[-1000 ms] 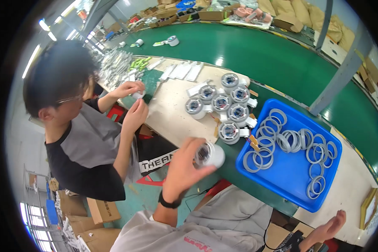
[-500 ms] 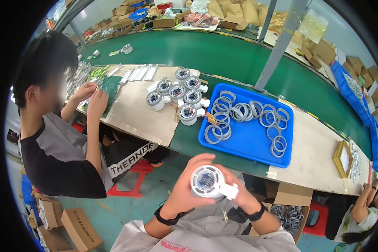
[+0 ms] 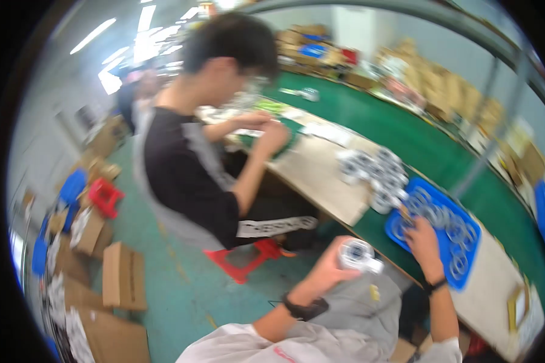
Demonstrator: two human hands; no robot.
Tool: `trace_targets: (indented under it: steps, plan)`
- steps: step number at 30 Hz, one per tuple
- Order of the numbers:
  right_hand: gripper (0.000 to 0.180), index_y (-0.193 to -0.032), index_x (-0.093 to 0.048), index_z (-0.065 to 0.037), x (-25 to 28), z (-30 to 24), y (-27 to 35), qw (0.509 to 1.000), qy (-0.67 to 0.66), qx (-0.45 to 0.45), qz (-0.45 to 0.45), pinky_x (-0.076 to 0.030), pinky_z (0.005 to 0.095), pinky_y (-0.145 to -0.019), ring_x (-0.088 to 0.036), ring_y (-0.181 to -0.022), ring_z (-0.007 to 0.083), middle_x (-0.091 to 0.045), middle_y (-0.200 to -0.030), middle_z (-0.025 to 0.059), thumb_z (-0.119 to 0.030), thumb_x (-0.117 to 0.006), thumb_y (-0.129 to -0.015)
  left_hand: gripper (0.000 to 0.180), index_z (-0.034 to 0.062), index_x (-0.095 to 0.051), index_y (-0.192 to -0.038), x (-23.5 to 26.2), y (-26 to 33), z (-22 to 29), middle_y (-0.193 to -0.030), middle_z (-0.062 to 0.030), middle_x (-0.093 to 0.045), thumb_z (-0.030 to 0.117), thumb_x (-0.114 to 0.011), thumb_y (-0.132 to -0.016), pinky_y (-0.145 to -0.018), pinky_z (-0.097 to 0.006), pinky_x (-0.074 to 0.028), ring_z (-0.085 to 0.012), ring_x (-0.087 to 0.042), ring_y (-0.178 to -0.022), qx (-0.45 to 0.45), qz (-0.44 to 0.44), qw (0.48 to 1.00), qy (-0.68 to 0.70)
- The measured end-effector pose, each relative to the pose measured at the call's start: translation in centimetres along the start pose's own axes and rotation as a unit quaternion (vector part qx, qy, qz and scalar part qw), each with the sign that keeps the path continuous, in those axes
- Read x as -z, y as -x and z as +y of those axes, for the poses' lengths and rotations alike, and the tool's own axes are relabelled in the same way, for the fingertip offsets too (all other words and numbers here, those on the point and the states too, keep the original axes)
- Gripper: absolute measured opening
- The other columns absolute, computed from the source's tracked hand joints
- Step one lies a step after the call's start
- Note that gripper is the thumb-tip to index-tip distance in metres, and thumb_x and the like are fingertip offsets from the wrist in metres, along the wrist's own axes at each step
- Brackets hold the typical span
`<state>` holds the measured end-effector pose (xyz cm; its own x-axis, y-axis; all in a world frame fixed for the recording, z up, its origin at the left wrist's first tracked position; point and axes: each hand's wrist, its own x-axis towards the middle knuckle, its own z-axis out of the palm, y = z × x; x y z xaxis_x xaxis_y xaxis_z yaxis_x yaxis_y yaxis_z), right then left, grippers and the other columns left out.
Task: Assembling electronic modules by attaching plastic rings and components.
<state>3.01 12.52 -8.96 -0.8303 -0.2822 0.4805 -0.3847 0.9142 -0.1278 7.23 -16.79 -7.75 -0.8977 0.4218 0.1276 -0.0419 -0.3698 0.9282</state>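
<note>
My left hand point(image 3: 328, 270) grips a white round device point(image 3: 355, 255) above my lap. Its open face, with a dark centre, is turned upward, and a short white arm sticks out to the right. Over the left part of a blue tray point(image 3: 460, 279), my right hand point(image 3: 424, 242) reaches down among grey rings point(image 3: 459, 261). Its fingers are smeared by motion, beside a small orange-brown thing point(image 3: 404, 212) at the tray's left edge. Whether they hold anything is unclear. Several similar white round devices point(image 3: 378, 172) stand clustered left of the tray.
At my left a co-worker point(image 3: 194, 163) sits with both hands over the bench point(image 3: 321, 172). A green belt point(image 3: 369, 118) runs behind it. Cardboard boxes point(image 3: 124, 278) and a red stool point(image 3: 239, 266) stand on the floor. A yellowish frame point(image 3: 517, 307) lies at the bench's right.
The view has swung left. My right hand has left the white device and moved to the tray; my left hand alone keeps hold of the device.
</note>
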Motion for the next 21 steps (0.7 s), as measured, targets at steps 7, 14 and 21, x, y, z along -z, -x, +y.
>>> trace_targets:
  steps: [7, 14, 21]
  plan:
    - [0.015, -0.082, -0.061, -0.003, 4.0, -3.0, 0.5, 0.995, -0.017, -0.064, 0.07, -0.043, 0.0401, -0.079, -0.052, -0.093, 0.0332, -0.05, -0.104, 0.0144, -0.003, -0.067, -0.069, 0.065, 0.0012, -0.044, -0.121, -2.1, -5.2, 0.3, -0.139, -0.0115, -0.034, 0.007, -0.075, -0.064, -0.105, -0.032, -0.03, -0.0214, -0.036, -0.128, -0.114, -0.127, 0.972, -0.163]
    - [0.007, -0.079, -0.054, -0.001, 10.1, -7.5, 0.1, 0.957, -0.245, -0.06, 0.141, -0.042, 0.0365, -0.079, -0.051, -0.088, 0.0284, -0.05, -0.101, 0.015, -0.006, -0.058, -0.075, 0.068, 0.0061, -0.041, -0.123, -4.6, -7.4, 2.3, -0.147, -0.013, -0.026, 0.009, -0.074, -0.063, -0.106, -0.034, -0.029, -0.0218, -0.033, -0.131, -0.107, -0.257, 0.96, -0.03]
    - [0.017, -0.076, -0.05, -0.004, 6.8, -4.7, 3.6, 0.89, -0.405, -0.12, 0.173, -0.035, 0.0278, -0.058, -0.044, -0.064, 0.0144, -0.047, -0.071, 0.006, -0.013, -0.049, -0.09, 0.073, 0.0043, -0.041, -0.124, -6.2, -6.0, 1.2, -0.137, -0.0145, -0.04, 0.022, -0.076, -0.062, -0.103, -0.035, -0.033, -0.0214, -0.042, -0.124, 0.009, -0.361, 0.931, -0.058]
